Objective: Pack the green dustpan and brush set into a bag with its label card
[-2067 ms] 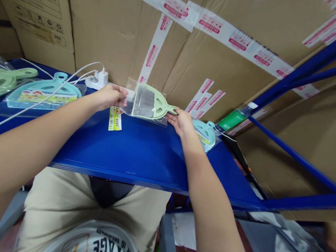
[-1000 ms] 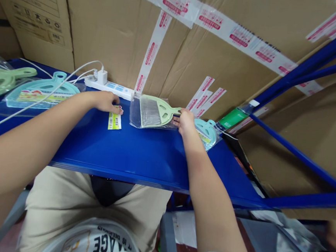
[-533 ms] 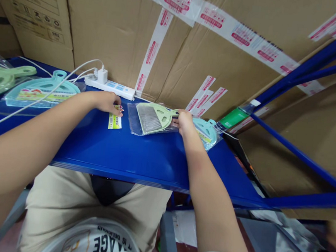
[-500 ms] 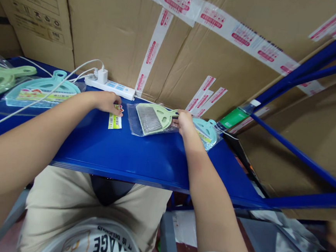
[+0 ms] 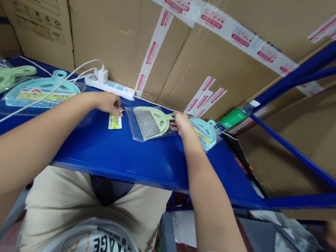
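My right hand (image 5: pixel 181 123) is closed round the handle of a pale green hand broom (image 5: pixel 148 122), whose grey bristles point left. Clear plastic wrap (image 5: pixel 136 130) lies under and around the broom. Off to the left, my left hand (image 5: pixel 110 103) pinches the top of a small yellow and white label card (image 5: pixel 115 121), which rests on the blue tabletop. Just beyond my right wrist sits a light blue dustpan (image 5: pixel 204 132) in a clear bag with a yellow label strip.
At the left lie another blue dustpan (image 5: pixel 44 86) and a green dustpan set (image 5: pixel 3 79), both bagged. A white power strip (image 5: pixel 112 88) with cables stands against the cardboard boxes (image 5: pixel 111 32). A green-labelled bottle (image 5: pixel 235 118) leans by the blue frame (image 5: pixel 300 146).
My right hand has shifted slightly left and toward me, carrying the broom and its plastic along. My left hand stays by the label card with almost no movement.
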Motion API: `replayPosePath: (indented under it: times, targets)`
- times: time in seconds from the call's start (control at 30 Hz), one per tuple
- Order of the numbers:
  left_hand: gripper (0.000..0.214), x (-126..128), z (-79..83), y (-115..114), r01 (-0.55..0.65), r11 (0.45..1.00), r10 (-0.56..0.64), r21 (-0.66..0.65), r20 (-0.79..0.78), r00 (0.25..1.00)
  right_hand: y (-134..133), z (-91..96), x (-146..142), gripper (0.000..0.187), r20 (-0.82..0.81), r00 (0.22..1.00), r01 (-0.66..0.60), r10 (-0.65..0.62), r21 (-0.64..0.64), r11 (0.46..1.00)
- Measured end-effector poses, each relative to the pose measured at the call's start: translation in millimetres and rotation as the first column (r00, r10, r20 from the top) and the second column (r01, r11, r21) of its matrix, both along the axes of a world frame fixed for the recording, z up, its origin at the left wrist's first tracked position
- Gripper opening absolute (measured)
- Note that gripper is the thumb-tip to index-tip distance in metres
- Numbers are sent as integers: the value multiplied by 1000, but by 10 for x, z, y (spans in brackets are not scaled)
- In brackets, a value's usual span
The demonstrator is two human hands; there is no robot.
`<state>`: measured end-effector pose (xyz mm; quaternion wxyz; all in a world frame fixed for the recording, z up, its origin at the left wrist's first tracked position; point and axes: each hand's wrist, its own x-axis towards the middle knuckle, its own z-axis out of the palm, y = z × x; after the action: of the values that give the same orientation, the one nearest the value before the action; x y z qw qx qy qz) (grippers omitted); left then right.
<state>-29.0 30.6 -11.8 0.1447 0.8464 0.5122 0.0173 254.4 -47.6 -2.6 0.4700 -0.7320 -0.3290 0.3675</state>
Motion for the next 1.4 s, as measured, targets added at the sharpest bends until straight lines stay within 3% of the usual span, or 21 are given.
replayPosePath:
  times: [0.17, 0.23, 0.33, 0.43, 0.53, 0.63, 0.73, 0.83, 0.93, 1.03, 1.13, 1.3, 1.4]
  targets:
    - [53, 11, -15, -3, 19, 1000, -18, -18, 64, 998, 71, -90, 88, 6, 228, 971, -70, 76, -37, 997]
    - [46, 20, -16, -11, 21, 1000, -19, -23, 77, 997, 101, -126, 156, 8, 440, 894, -72, 79, -32, 997]
    - [38, 36, -24, -26, 40, 999, -38, -16, 110, 993, 121, -151, 233, 21, 705, 707, -29, -55, 106, 994]
    - [34, 63, -30, -50, 56, 998, -53, -12, 173, 984, 138, -166, 273, 25, 730, 651, -51, -206, 314, 948]
    - [36, 91, -14, -83, 46, 998, -33, -49, 234, 972, 171, -184, 299, 24, 683, 681, -118, -263, 457, 882]
    - [35, 99, 48, -126, 35, 997, -14, -67, 292, 956, 191, -196, 295, 19, 649, 720, -172, -248, 512, 841]
    - [32, 107, 151, -199, 39, 997, -6, -72, 409, 913, 165, -199, 210, 11, 603, 781, -270, -161, 558, 784]
    - [24, 165, 242, -311, 49, 993, 26, -109, 598, 801, 88, -195, 32, 17, 575, 817, -447, 53, 572, 688]
    - [14, 280, 267, -418, 61, 989, 65, -134, 773, 631, -6, -192, -172, 27, 518, 779, -613, 352, 517, 597]
    - [11, 392, 236, -480, 57, 990, 84, -132, 853, 515, -69, -205, -314, 38, 408, 700, -713, 586, 432, 552]
    - [12, 462, 192, -501, 32, 992, 85, -118, 857, 508, -88, -233, -368, 39, 348, 654, -755, 672, 363, 546]
    - [22, 513, 135, -501, -31, 997, 82, -77, 844, 530, -96, -247, -389, 16, 309, 705, -709, 639, 353, 611]
    - [29, 524, 108, -481, -107, 994, 78, -26, 856, 512, -110, -236, -409, 12, 295, 729, -684, 617, 348, 642]
